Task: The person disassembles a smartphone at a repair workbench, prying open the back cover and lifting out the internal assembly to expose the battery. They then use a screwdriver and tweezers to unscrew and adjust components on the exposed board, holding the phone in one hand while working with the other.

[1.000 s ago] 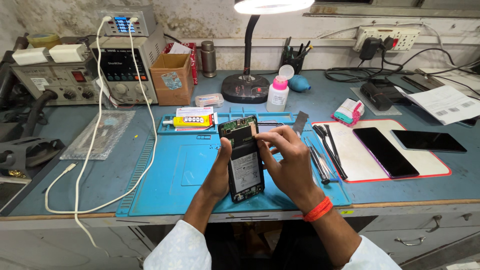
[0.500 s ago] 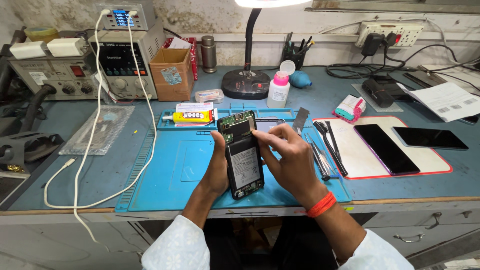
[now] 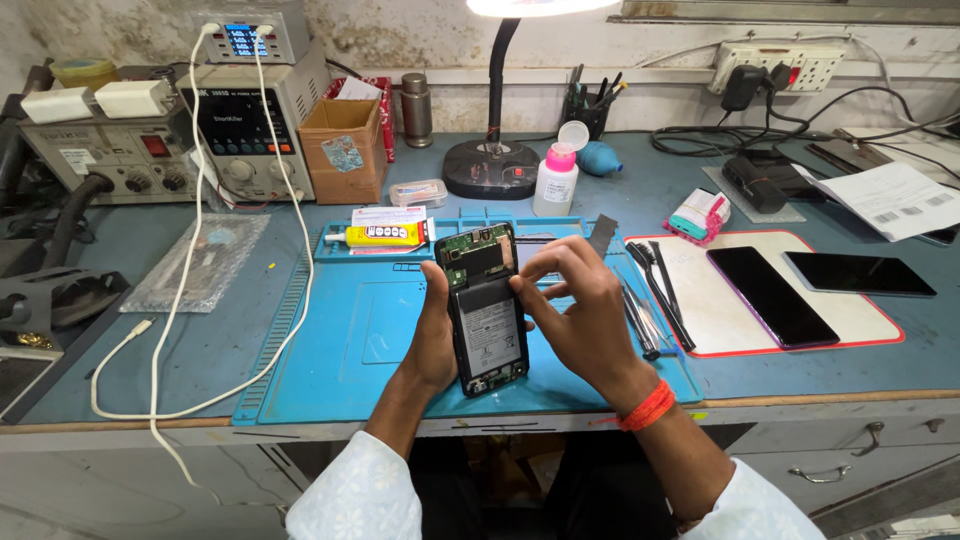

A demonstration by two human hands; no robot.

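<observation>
The counter [image 3: 150, 370] is blue-topped and runs the full width of the view. A blue work mat [image 3: 360, 340] lies at its centre, near the front edge. At the rear left stands a bench power supply [image 3: 250, 125] with a white cable [image 3: 180, 330] trailing down across the counter. A black desk lamp [image 3: 490, 165] stands behind the mat. To the right lies a white pad with a red border [image 3: 880, 325], carrying a dark phone [image 3: 770, 295]; a second dark phone [image 3: 858, 273] lies partly over its right rear corner.

The opened phone [image 3: 487, 310], back cover off with circuit board and battery exposed, is held tilted above the centre of the mat. The left hand [image 3: 435, 335] is closed on the phone's left edge, supporting it from behind. The right hand [image 3: 585, 315] is at the phone's right edge, fingers bent and narrow, with fingertips [image 3: 525, 285] touching the upper part of the battery area. Whether they pinch a small part cannot be told.

A white bottle with a pink cap [image 3: 555, 180] stands beside the lamp base. A yellow glue tube [image 3: 380, 236] lies in the mat's rear tray. Black tweezers [image 3: 655, 295] lie just right of the right hand.
</observation>
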